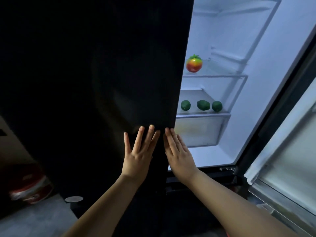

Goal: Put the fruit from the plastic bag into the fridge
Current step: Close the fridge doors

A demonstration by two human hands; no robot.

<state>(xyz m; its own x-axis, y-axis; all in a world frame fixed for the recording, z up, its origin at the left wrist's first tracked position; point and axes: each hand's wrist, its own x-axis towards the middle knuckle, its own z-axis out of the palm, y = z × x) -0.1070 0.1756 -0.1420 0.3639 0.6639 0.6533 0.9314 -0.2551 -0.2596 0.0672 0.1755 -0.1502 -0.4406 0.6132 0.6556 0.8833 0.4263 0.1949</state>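
The fridge's black left door point(95, 69) fills the left and middle of the view. My left hand point(138, 156) lies flat on its front near the lower edge, fingers straight. My right hand point(179, 154) lies flat along the door's right edge beside it. The lit fridge interior point(253, 93) shows on the right. A red-yellow tomato-like fruit point(194, 64) sits on the upper glass shelf. Three green fruits sit in a row on the shelf below: left one point(185, 105), middle one point(203, 105), right one point(217, 106). No plastic bag is in view.
The right fridge door point(290, 151) stands open at the far right, its bins facing in. A clear drawer point(198, 130) sits under the green fruits. A red and white bucket-like container point(30, 187) stands on the floor at the lower left.
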